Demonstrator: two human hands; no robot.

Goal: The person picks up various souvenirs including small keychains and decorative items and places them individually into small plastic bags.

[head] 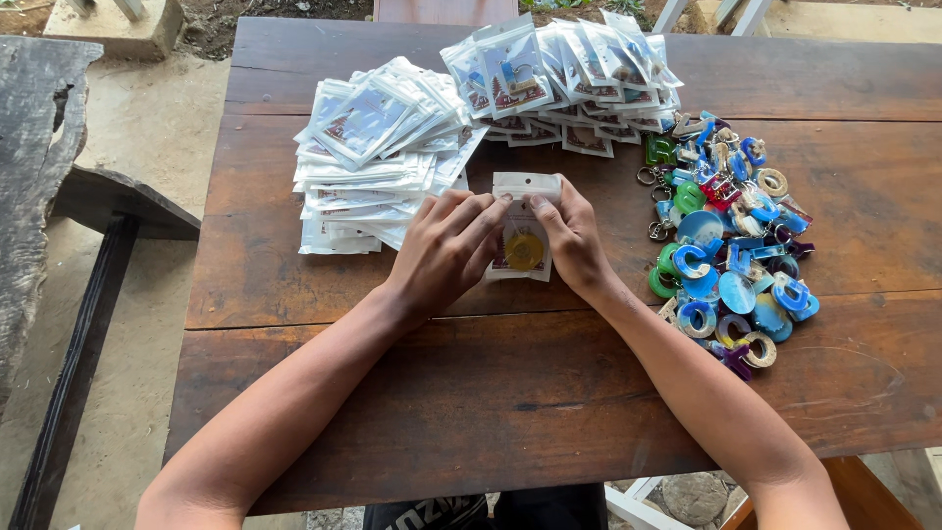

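Here, the table (510, 393), dark brown planks, is lying under both hands; beyond the left hand (446, 250) a pile (378, 157) of flat white packets is sitting, fanned and overlapping; beyond the right hand (574, 236) a second stack (569, 79) is spreading, its packets clear-fronted with red-and-white cards inside; to the outer side of the right hand a heap of charms (731, 236) is lying, mostly blue letters with some green, gold and purple ones, metal rings attached.

Between the hands a small pouch (522, 231) is resting flat on the table; it is white at the top strip with a hang-hole, clear below, and a round yellow charm (524, 251) is showing through it over a reddish card. Both hands are bearing down on the pouch, fingers curled and fingertips pinching its top strip from either side.

Judging by this, pressing the strip well would mean keeping the pouch flat, running the fingertips evenly along the whole strip, and holding the charm clear of the seal.
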